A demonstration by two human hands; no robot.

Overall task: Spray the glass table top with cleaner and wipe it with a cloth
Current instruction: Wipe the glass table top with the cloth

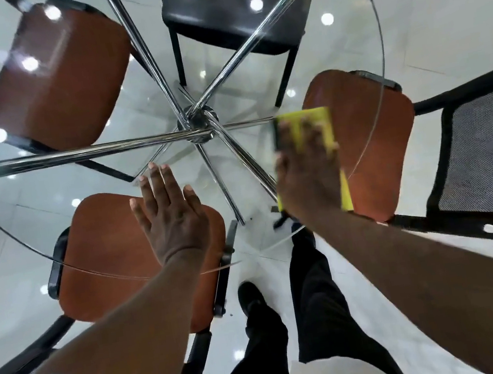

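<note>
While the cloth (321,121) is being pressed under the flat right hand (307,174), fingerprints are being risked by the empty left hand (169,211) spread on the glass (380,38).

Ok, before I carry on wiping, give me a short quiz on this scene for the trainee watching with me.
1. Multiple choice: what colour is the cloth under the right hand? A) red B) yellow C) white
2. True or false: the left hand is curled into a fist.
3. Count: how many brown chair seats show through the glass table top?

Key
1. B, yellow.
2. False: it lies flat on the glass with its fingers straight.
3. Three.
</note>
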